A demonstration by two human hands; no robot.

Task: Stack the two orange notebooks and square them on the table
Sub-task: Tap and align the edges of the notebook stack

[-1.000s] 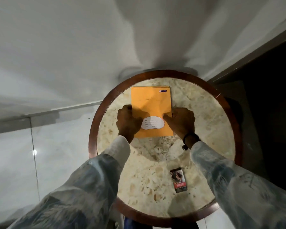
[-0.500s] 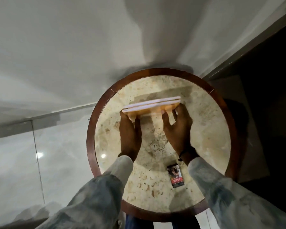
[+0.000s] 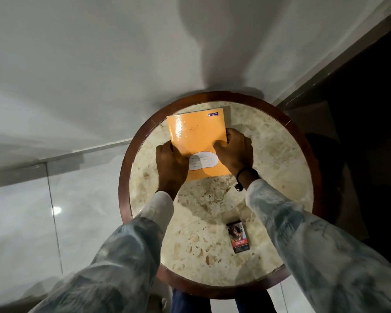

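Observation:
An orange notebook (image 3: 196,134) with a white label lies face up on the far part of the round marble table (image 3: 280,168). Only the top cover shows, so a second notebook beneath it cannot be made out. My left hand (image 3: 171,164) grips the stack's left edge near the lower corner. At the right edge, my right hand (image 3: 234,151) holds it with the thumb on the cover. The stack is turned slightly anticlockwise, its far left corner close to the table's wooden rim (image 3: 124,177).
A small dark card or packet (image 3: 238,236) lies on the near right of the table. A white wall stands behind the table, pale floor tiles (image 3: 20,222) to the left and dark furniture (image 3: 359,132) to the right.
Half a second ago both hands held the notebooks upright on edge above the table. Now the stack lies flat, cover up, farther back and slightly turned.

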